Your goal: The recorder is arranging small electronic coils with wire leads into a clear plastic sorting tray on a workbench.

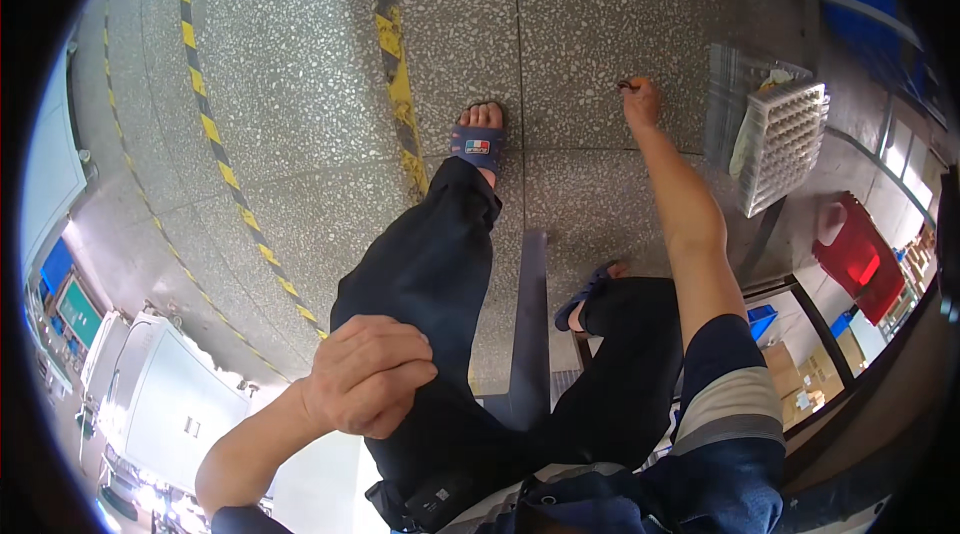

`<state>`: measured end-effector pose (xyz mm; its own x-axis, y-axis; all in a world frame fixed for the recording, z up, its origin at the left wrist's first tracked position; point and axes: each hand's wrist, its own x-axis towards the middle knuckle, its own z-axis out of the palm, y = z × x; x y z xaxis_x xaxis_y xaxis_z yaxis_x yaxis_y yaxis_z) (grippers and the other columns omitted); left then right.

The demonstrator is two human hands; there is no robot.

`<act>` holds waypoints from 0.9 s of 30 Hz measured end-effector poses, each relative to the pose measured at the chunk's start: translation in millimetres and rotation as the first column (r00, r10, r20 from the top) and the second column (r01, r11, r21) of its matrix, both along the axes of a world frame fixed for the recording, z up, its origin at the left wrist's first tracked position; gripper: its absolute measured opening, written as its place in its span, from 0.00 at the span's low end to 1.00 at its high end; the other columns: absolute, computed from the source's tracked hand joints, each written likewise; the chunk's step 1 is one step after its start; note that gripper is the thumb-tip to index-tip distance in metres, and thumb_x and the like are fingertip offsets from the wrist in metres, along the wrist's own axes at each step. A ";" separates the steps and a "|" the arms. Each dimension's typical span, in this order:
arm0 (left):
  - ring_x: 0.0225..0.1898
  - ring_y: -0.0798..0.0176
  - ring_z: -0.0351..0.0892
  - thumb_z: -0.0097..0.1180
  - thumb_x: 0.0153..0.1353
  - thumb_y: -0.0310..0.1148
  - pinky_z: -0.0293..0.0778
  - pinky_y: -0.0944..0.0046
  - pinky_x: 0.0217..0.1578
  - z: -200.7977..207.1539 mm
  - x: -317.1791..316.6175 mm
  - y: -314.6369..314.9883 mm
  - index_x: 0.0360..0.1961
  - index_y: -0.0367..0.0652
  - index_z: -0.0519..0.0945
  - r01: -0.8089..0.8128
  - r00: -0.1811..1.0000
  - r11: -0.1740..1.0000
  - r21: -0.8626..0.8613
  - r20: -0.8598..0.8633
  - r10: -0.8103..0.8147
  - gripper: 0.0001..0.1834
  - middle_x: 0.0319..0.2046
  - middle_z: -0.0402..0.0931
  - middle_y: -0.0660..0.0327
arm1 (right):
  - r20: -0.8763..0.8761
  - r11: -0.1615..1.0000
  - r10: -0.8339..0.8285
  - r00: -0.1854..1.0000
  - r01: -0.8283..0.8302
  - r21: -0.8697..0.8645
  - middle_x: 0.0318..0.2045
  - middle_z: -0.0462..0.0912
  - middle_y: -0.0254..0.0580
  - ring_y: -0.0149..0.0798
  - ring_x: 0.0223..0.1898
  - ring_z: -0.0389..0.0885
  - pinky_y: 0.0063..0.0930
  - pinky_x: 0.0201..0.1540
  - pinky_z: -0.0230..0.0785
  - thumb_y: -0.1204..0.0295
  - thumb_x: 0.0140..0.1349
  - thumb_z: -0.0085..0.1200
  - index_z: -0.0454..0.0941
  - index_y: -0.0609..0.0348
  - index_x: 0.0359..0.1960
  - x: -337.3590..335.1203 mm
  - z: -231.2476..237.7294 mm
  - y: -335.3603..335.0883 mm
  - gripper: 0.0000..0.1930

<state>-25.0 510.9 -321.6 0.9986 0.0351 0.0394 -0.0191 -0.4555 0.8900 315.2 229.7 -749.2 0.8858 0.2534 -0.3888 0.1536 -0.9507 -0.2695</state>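
My left hand [370, 374] is closed in a fist above my left thigh, its fingers curled inward. Whatever may be inside that fist is hidden. My right arm reaches forward over the speckled floor [580, 24]. At its end, my right hand [642, 107] pinches a small dark curved piece [627, 86], too small to name. To the right of that hand, and apart from it, is a pale tray with rows of cells [787, 147]. Some yellowish material [775, 80] shows at the tray's far end.
Yellow-and-black floor tape [397, 84] runs along the left of my left foot [480, 139], which wears a blue sandal. A grey bar [530, 324] stands between my legs. At right are a red chair-like object [858, 259] and a dark frame [800, 284]. White cabinets [180, 394] line the left.
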 end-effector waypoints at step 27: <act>0.25 0.67 0.74 0.46 0.71 0.40 0.72 0.66 0.29 65.5 63.9 -91.9 0.47 0.37 0.72 -0.078 0.974 0.879 -0.469 -0.224 -0.033 0.16 0.29 0.74 0.58 | -0.581 0.375 -0.066 0.811 0.559 0.739 0.30 0.81 0.34 0.24 0.26 0.76 0.18 0.30 0.71 0.71 0.62 0.60 0.79 0.64 0.46 -218.8 520.3 31.4 0.13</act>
<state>38.9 419.0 -256.1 0.9782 0.0166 -0.2070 0.2066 0.0226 0.9782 96.4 261.2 -228.9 0.7950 0.3957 -0.4598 -0.4527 -0.1176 -0.8839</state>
